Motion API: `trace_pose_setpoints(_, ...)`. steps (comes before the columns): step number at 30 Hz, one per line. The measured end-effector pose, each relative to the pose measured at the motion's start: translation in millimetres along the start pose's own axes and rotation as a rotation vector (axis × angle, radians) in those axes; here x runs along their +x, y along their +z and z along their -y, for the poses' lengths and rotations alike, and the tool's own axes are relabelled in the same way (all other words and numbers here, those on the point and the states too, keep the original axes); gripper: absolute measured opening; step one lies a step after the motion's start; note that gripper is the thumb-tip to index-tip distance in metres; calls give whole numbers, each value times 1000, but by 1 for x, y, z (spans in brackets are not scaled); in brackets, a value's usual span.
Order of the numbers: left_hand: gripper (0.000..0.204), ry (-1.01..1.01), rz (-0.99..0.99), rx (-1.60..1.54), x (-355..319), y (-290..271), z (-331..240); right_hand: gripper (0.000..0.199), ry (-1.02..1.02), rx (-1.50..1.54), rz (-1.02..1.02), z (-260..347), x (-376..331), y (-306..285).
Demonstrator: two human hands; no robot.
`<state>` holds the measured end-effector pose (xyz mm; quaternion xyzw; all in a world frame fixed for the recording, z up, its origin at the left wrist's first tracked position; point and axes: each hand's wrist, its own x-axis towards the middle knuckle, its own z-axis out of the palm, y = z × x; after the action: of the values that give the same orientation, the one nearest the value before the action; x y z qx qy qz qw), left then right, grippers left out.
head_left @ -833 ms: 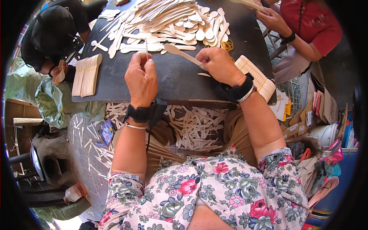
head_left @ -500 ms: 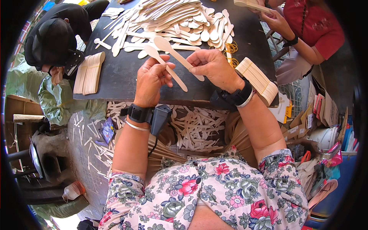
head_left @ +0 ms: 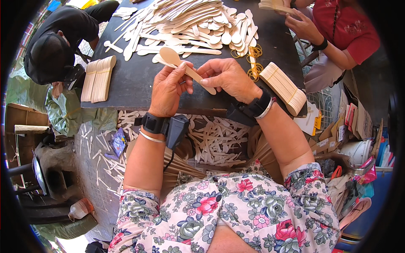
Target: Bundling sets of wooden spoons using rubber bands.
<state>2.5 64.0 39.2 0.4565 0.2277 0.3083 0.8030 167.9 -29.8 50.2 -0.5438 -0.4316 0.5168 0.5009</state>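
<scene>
A wooden spoon (head_left: 185, 67) is gripped by both hands, left hand (head_left: 168, 90) and right hand (head_left: 228, 78), above the dark surface (head_left: 139, 80), loose spoon pile (head_left: 190, 21) heaped at the far side.

Both forearms rise from the lower edge, bare below short flowered sleeves, and draw together in front of the chest. The left hand (head_left: 168, 89) is raised with its back to the camera, fingers curled inward and the thumb pressed toward the fingertips in a closed grip. The right hand (head_left: 228, 78) sits just beside it, knuckles up, wrist bent inward, its thumb and forefinger pinched together and pointing toward the left hand. Each wrist wears a black strap with a thin bangle next to it. The two hands' fingertips nearly meet.
</scene>
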Motion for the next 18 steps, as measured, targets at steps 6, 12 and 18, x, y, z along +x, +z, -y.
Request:
trace_pose_setpoints(6,25,-27,17,-45,2,-4,5,22,-115,-1,11,-14,6,1)
trace_pose_setpoints(12,25,-113,28,-90,0,-5,3,13,103,64,58,-6,4,-1)
trace_pose_setpoints(18,26,-84,-196,55,2,-3,8,15,17,-262,-93,3,11,3)
